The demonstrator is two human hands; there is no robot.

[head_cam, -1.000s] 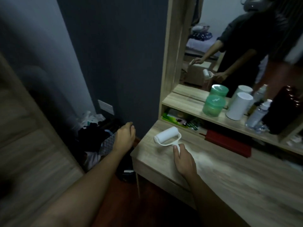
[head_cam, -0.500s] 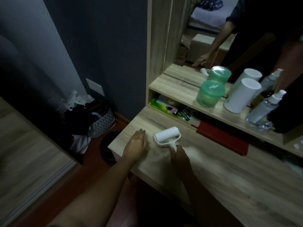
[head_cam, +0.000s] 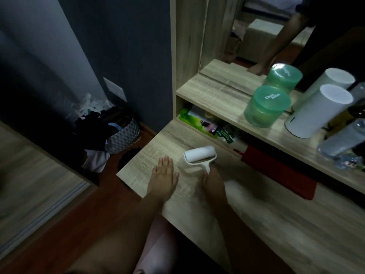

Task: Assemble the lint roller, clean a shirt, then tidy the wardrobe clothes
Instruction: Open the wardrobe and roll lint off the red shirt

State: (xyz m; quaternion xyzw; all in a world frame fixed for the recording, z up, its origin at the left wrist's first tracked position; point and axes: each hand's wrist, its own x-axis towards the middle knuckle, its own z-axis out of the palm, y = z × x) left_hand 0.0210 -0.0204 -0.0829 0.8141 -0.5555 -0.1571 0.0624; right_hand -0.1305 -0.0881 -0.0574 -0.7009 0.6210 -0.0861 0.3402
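Note:
A white lint roller [head_cam: 199, 156] lies on the wooden dressing table [head_cam: 246, 214], its roll pointing away from me. My right hand [head_cam: 214, 180] is closed around its handle. My left hand [head_cam: 164, 177] rests flat on the tabletop just left of the roller, fingers spread, holding nothing. No shirt lies on the table; the only clothes in view are those in the floor basket.
A shelf [head_cam: 217, 91] above the table carries a green jar [head_cam: 266, 105], a white cylinder [head_cam: 318, 111] and bottles. A red pouch [head_cam: 276, 171] and green packets [head_cam: 197, 121] lie under the shelf. On the floor at left stands a basket of clothes [head_cam: 118, 133] beside a wardrobe door [head_cam: 29, 178].
My left hand came from over the floor basket onto the tabletop beside the roller. My view tilted down and right. The right hand kept its hold on the roller handle.

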